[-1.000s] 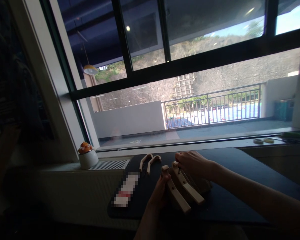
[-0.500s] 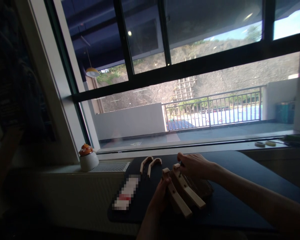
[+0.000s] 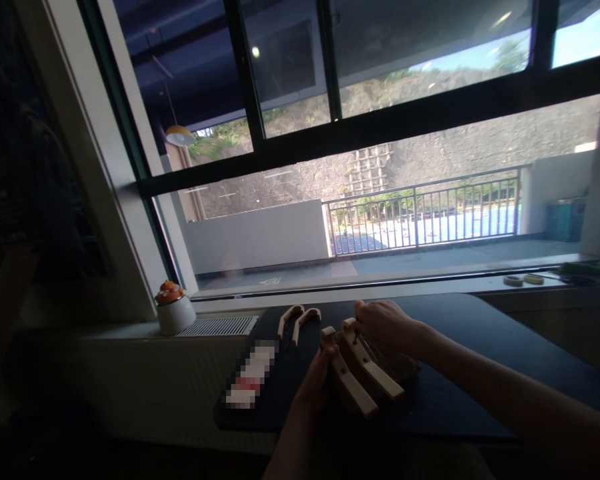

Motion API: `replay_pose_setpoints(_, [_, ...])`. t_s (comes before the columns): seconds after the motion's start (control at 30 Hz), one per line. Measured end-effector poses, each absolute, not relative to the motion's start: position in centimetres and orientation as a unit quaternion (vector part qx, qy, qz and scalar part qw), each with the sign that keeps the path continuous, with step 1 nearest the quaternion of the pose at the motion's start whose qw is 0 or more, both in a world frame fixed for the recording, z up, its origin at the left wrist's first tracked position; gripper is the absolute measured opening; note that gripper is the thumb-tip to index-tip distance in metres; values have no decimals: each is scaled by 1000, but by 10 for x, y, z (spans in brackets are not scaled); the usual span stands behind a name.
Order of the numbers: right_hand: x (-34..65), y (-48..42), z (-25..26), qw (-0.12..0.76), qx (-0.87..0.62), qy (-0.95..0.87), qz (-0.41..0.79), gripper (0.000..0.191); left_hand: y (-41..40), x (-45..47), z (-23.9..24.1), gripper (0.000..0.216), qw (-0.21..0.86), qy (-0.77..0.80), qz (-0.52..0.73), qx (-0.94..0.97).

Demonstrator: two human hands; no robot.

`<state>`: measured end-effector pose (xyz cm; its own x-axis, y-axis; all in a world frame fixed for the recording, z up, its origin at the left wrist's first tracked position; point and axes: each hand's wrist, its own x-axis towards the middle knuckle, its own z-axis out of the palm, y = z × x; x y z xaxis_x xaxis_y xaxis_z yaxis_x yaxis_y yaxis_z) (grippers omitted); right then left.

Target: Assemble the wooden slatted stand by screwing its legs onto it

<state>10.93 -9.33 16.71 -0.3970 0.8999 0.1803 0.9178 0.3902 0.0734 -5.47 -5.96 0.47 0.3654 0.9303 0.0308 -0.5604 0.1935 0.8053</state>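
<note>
Two pale, curved wooden pieces with hooked tops lean side by side over the dark table. My left hand (image 3: 319, 377) is closed around the upper part of the left wooden piece (image 3: 355, 387). At the top of the right wooden piece (image 3: 377, 375), the fingers of my right hand (image 3: 386, 323) are pinched together; what they hold, if anything, is hidden. A small dark screw-like bit (image 3: 355, 341) shows just under those fingertips. Dark holes mark the middle of both pieces. Behind my right hand lies a brownish, see-through bag-like thing (image 3: 405, 363), partly covered.
Two more hooked wooden pieces (image 3: 305, 323) lie toward the back of the dark table (image 3: 460, 333), left of a blurred-out flat object (image 3: 251, 375). A white jar with an orange top (image 3: 174, 312) stands on the sill. Tape rolls (image 3: 513, 281) sit by the window.
The whole view has shifted slightly, so the table and hands appear a little higher. My right fingertips have moved slightly at the right piece's top; my left hand keeps its grip.
</note>
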Motion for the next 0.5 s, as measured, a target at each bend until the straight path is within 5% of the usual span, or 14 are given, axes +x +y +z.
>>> replay_pose_setpoints(0.5, [113, -96, 170, 51, -508, -855, -95, 13, -60, -54, 8, 50, 740, 234, 510, 371])
